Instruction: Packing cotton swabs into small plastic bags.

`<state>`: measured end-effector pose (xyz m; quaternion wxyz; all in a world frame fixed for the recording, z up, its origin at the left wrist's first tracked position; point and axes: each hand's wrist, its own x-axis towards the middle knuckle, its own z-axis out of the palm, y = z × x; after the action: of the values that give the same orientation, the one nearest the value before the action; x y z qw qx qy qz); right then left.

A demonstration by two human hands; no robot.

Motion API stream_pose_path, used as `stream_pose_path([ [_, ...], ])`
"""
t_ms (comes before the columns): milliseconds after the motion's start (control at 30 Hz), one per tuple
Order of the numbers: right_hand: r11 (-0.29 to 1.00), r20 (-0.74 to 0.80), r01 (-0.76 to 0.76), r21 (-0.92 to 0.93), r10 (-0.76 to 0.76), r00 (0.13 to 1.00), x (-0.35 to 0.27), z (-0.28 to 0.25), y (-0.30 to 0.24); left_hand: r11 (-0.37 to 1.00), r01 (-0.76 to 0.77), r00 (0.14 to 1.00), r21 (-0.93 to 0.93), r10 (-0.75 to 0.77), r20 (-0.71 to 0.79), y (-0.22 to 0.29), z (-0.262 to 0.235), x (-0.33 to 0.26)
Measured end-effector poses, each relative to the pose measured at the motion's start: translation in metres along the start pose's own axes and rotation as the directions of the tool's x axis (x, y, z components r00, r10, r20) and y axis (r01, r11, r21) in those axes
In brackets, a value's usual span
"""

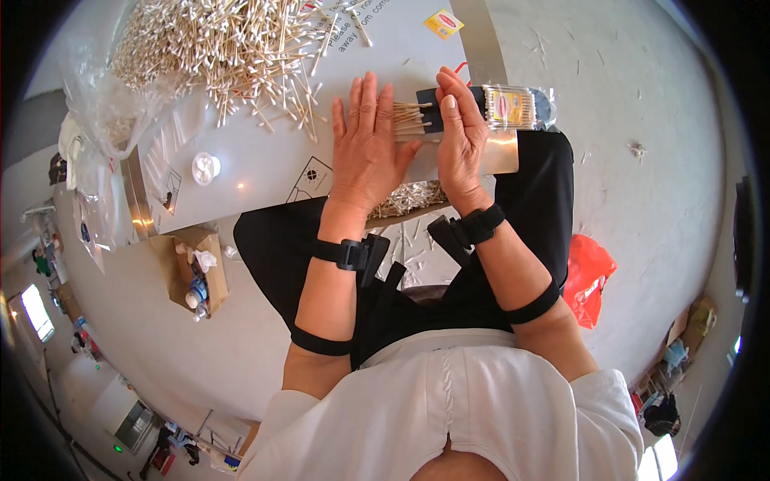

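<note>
My left hand (366,148) lies flat on the sheet-covered table, fingers stretched out and thumb pointing right. Beside its index finger a small row of cotton swabs (409,119) runs toward a dark flat holder (431,111); part of the row is hidden by the hand. My right hand (463,144) stands on its edge over the holder, palm turned left, fingers straight and holding nothing that I can see. Just right of it, a clear pack of cotton swabs (511,107) with a yellow label rests on the holder's right part.
A big heap of loose cotton swabs (220,48) covers the table's far left, by a clear plastic bag (100,96). A small white cup (206,168) and a yellow label card (443,24) lie on the table. Below sits an open box of swabs (409,200); a red bag (589,280) is right.
</note>
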<state>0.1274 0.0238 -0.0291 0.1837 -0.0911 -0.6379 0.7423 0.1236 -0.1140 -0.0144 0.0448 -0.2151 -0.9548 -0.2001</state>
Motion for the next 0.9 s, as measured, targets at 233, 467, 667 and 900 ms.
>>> stream_pose_path([
  [233, 0.995, 0.119, -0.087, 0.052, 0.08, 0.99, -0.004, 0.01, -0.002, 0.998, 0.0, 0.995, 0.06, -0.006, 0.098, 0.001, 0.005, -0.003],
  [467, 0.968, -0.008, -0.122, 0.219, 0.127, 0.992, 0.009, -0.007, 0.004, 0.997, -0.019, 0.998, 0.08, 0.014, 0.064, 0.004, -0.001, -0.007],
  [667, 0.979, -0.011, -0.116, 0.169, 0.12, 0.993, 0.007, -0.003, 0.001, 0.993, -0.008, 1.0, 0.121, 0.009, -0.003, -0.007, 0.008, 0.026],
  [900, 0.989, -0.033, -0.11, 0.098, 0.114, 0.993, -0.002, -0.004, -0.002, 0.99, -0.028, 0.997, 0.137, 0.017, 0.077, 0.007, 0.006, 0.003],
])
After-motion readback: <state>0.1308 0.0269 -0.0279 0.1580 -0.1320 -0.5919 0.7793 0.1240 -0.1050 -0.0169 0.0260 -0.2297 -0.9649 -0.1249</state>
